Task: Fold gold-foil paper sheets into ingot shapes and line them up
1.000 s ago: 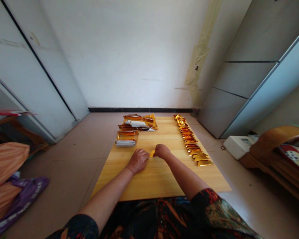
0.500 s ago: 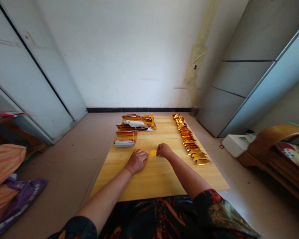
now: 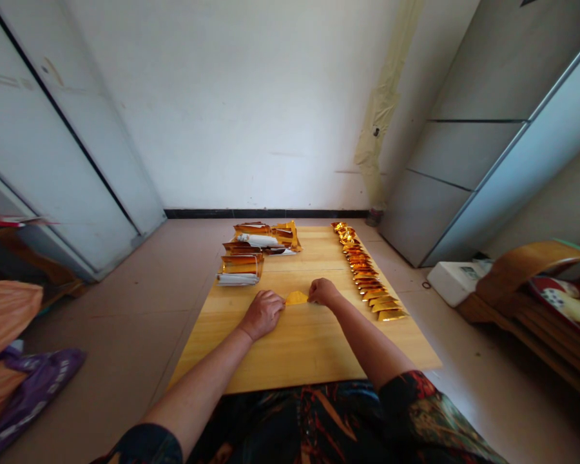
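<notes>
A small folded piece of gold paper (image 3: pixel 297 297) lies on the wooden table in front of me, its upper edge slanting at both ends. My left hand (image 3: pixel 265 313) rests on the tabletop, its bent fingers pressing the paper's left end. At the right end, my right hand (image 3: pixel 324 292) is closed in a pinch on the paper's tip; its fingertips are partly hidden. A long row of folded gold paper pieces (image 3: pixel 367 274) runs along the table's right side. Stacks of gold and white paper sheets (image 3: pixel 241 264) lie at the back left.
The wooden table (image 3: pixel 290 354) stands before a white wall (image 3: pixel 251 116). A grey cabinet (image 3: pixel 464 154) and a wooden bench (image 3: pixel 526 309) are on the right. Orange and purple bags (image 3: pixel 38 386) lie on the left, below a pale cabinet (image 3: pixel 67 129).
My right hand has shifted slightly right, and more of the folded gold paper shows between my hands. My left hand stays at the paper's left end. The view has moved slightly.
</notes>
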The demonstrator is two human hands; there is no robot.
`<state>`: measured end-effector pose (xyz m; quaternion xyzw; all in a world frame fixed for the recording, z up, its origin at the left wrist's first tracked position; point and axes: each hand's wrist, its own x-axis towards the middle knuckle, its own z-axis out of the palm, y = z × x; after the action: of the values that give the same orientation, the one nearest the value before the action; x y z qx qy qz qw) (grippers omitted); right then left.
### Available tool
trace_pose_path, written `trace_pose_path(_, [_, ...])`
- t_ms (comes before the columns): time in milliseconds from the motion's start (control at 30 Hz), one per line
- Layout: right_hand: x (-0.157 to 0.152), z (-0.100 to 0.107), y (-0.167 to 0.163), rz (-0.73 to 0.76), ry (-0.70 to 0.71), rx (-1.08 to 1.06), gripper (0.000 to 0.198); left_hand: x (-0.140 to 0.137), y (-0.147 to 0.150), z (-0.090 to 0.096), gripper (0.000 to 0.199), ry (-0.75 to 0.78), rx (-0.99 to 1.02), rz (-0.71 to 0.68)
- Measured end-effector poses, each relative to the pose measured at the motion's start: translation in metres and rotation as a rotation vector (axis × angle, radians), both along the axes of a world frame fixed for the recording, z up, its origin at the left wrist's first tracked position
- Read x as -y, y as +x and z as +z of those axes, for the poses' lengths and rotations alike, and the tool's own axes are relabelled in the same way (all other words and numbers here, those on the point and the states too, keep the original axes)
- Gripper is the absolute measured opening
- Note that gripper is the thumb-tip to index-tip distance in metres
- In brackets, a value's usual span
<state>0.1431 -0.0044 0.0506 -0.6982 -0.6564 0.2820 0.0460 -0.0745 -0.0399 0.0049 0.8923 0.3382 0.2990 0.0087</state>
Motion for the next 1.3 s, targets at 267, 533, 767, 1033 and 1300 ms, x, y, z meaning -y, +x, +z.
trace_pose_path(267, [0.001, 0.001, 0.018, -0.038, -0.014, -0.064, 0.012, 0.001, 0.000, -0.001, 0.022, 0.001, -0.004, -0.004])
trace_pose_path(533, [0.004, 0.003, 0.003, -0.065, 0.116, -0.162, 0.016, 0.002, 0.001, 0.001, 0.022, 0.010, -0.012, 0.007])
trace_pose_path(767, [0.010, 0.034, -0.002, -0.120, 0.495, 0.055, 0.025, 0.003, 0.003, 0.002, 0.021, 0.005, -0.002, 0.008])
trace_pose_path(1033, [0.011, 0.009, -0.037, 0.166, 0.239, -0.199, 0.016, 0.003, 0.002, -0.001, 0.018, 0.032, -0.018, 0.019])
trace_pose_path(1300, [0.009, -0.008, -0.041, 0.237, 0.198, 0.057, 0.018, 0.003, 0.001, 0.001, 0.021, 0.001, -0.007, 0.031])
